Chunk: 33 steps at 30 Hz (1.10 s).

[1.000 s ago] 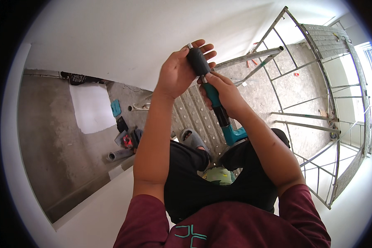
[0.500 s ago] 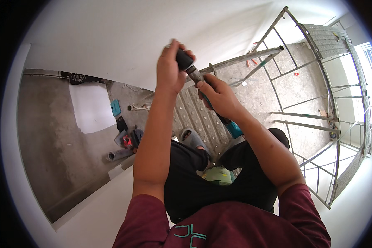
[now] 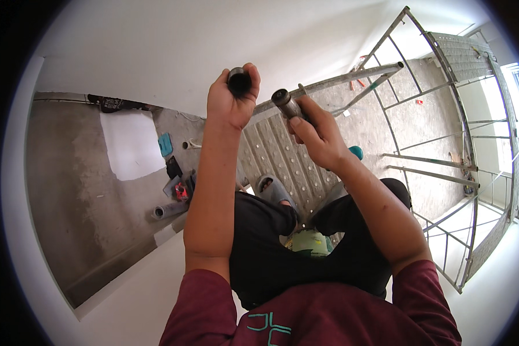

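My left hand [image 3: 227,106] is closed around a short black cylinder [image 3: 239,82], whose dark hollow end faces up toward me. Across from it, my right hand [image 3: 321,135] grips a tool with a round metal head [image 3: 284,101]. A teal end [image 3: 356,152] of the tool shows beyond the wrist; most of its body is hidden behind the hand. The cylinder and the metal head are apart, both held above a ribbed metal scaffold plank [image 3: 265,147].
A pale wall [image 3: 155,52] rises ahead. Scaffold frames [image 3: 461,127] stand at the right. On the floor at left are a white sheet [image 3: 131,147], a teal case [image 3: 165,144], a grey tube [image 3: 168,211] and a red item [image 3: 181,191]. My slippered foot [image 3: 275,189] rests on the plank.
The black cylinder has come off the tool's metal head. My right hand has moved slightly right, turning the head up toward me, and the left has tilted the cylinder's open end into view.
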Each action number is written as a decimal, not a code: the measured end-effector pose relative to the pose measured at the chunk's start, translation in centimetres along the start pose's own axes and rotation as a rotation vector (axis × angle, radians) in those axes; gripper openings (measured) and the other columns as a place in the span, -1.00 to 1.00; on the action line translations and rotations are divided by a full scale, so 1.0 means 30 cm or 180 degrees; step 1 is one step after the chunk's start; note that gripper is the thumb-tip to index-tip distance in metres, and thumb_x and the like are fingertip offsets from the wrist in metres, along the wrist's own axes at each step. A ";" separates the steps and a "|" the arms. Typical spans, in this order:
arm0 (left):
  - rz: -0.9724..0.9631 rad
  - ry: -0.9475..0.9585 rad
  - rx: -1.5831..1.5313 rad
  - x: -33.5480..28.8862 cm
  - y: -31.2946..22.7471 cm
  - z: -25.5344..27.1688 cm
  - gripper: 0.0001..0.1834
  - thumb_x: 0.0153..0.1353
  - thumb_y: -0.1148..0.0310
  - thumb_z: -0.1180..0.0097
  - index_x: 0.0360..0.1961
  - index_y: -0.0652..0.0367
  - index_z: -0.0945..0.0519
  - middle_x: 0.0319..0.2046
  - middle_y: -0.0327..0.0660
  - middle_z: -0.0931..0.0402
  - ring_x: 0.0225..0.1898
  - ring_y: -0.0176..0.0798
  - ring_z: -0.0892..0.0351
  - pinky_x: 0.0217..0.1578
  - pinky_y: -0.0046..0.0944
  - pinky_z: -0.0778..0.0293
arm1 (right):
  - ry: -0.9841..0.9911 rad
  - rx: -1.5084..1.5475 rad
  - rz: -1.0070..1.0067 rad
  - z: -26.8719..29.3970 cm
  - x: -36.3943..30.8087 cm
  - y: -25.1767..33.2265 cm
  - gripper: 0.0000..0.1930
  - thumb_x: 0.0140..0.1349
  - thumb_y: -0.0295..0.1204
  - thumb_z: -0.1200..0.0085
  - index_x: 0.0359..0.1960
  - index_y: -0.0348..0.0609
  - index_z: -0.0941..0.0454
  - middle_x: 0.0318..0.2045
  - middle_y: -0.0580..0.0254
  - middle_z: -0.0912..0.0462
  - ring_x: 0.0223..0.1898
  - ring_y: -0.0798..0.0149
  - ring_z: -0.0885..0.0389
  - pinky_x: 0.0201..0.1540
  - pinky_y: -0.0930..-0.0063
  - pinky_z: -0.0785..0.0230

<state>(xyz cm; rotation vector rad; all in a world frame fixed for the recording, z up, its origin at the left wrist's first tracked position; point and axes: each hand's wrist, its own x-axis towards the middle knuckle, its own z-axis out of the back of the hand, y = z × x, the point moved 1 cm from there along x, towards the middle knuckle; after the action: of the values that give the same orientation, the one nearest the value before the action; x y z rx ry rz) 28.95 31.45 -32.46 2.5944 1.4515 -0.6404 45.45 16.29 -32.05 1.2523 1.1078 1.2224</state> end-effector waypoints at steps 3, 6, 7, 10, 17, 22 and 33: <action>-0.0011 -0.0059 0.0166 0.008 0.005 0.010 -0.61 0.59 0.26 0.41 -0.05 0.48 -0.27 -0.16 0.13 -0.46 -0.16 0.02 -0.60 -0.02 -0.01 -0.73 | -0.0013 0.0042 -0.0107 -0.002 0.004 -0.001 -0.71 0.32 -0.30 -0.05 -0.09 -0.30 -0.48 -0.53 0.10 -0.46 -0.47 0.30 -0.41 -0.37 0.33 -0.28; 0.0063 -0.0106 0.0104 0.010 0.002 0.008 -0.62 0.59 0.26 0.41 -0.07 0.47 -0.26 -0.15 0.13 -0.44 -0.16 0.01 -0.60 -0.02 -0.01 -0.74 | -0.0014 0.0173 -0.0096 -0.002 0.010 -0.003 -0.71 0.33 -0.31 -0.04 -0.08 -0.30 -0.48 -0.52 0.12 -0.48 -0.46 0.33 -0.41 -0.36 0.35 -0.29; 0.0052 -0.0099 0.0106 0.011 0.002 0.008 -0.62 0.59 0.26 0.40 -0.07 0.47 -0.26 -0.15 0.13 -0.44 -0.16 0.01 -0.60 -0.02 -0.01 -0.74 | -0.0015 0.0178 -0.0088 -0.001 0.009 -0.002 -0.71 0.33 -0.31 -0.04 -0.07 -0.30 -0.48 -0.51 0.13 -0.48 -0.46 0.33 -0.41 -0.36 0.36 -0.29; 0.0047 -0.0077 0.0100 0.010 0.002 0.008 -0.63 0.59 0.26 0.39 -0.05 0.48 -0.24 -0.15 0.13 -0.43 -0.16 0.01 -0.60 -0.03 -0.02 -0.74 | -0.0035 0.0193 -0.0064 -0.002 0.009 0.000 -0.70 0.33 -0.31 -0.03 -0.06 -0.30 -0.48 -0.51 0.14 -0.49 -0.45 0.35 -0.41 -0.35 0.37 -0.29; 0.0221 -0.0045 0.0071 -0.002 0.015 -0.010 -0.60 0.59 0.23 0.38 -0.03 0.49 -0.24 -0.12 0.15 -0.43 -0.19 -0.04 -0.60 -0.10 -0.10 -0.75 | -0.0076 0.0182 -0.0086 -0.002 0.009 -0.009 -0.69 0.33 -0.29 -0.03 -0.07 -0.30 -0.48 -0.51 0.17 -0.47 -0.45 0.37 -0.40 -0.36 0.37 -0.28; 0.0033 -0.0038 0.0234 -0.008 0.033 -0.013 -0.58 0.58 0.24 0.33 -0.02 0.54 -0.28 -0.06 0.17 -0.39 -0.20 -0.09 -0.58 -0.14 -0.19 -0.73 | -0.0187 0.0193 -0.0187 -0.006 0.013 -0.006 -0.68 0.32 -0.26 -0.12 -0.09 -0.29 -0.48 -0.52 0.23 -0.47 -0.44 0.38 -0.39 -0.36 0.38 -0.28; -0.0869 0.0182 0.1664 -0.086 0.192 -0.091 -0.66 0.54 0.18 0.19 -0.05 0.30 -0.37 -0.10 -0.01 -0.45 -0.23 -0.18 -0.59 -0.21 -0.18 -0.63 | -0.0458 0.0869 -0.0678 -0.042 0.015 0.057 -0.62 0.19 -0.31 -0.37 -0.09 -0.24 -0.51 -0.50 0.37 -0.56 -0.60 0.54 -0.48 -0.57 0.58 -0.31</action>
<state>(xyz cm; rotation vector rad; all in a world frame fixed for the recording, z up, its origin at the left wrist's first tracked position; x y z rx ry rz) 33.43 27.07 -29.61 2.8134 1.8925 -1.1207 44.15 16.72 -30.36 1.3628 1.2951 0.8284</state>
